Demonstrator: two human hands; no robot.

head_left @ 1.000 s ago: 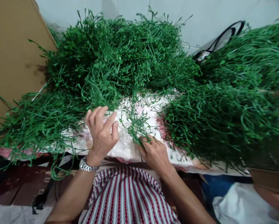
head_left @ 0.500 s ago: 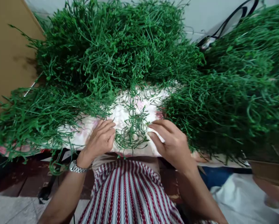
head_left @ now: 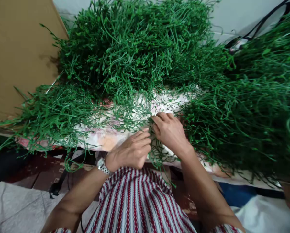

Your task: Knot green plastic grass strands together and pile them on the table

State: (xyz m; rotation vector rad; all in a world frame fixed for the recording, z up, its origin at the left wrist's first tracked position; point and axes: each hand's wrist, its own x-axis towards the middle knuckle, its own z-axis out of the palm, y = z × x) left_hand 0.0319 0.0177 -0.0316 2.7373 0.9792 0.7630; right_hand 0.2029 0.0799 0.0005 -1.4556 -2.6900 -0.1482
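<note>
Big heaps of thin green plastic stems [head_left: 135, 55] lie piled on a table under a white flowered cloth [head_left: 103, 139]. My left hand [head_left: 131, 152], with a metal watch at the wrist, and my right hand [head_left: 170, 132] meet at the table's near edge. Both have their fingers closed on a small bunch of green stems [head_left: 151, 129] between them. Loose ends of that bunch hang down over the table edge toward my striped lap.
A brown cardboard sheet [head_left: 16, 55] stands at the left. More green stems fill the right side [head_left: 256, 110], with a black-strapped bag [head_left: 256, 29] behind against the pale wall. White fabric [head_left: 263, 216] and a blue patch lie low at the right.
My hands came together from apart and closed on the small bunch of stems. The view has shifted so the table sits further right.
</note>
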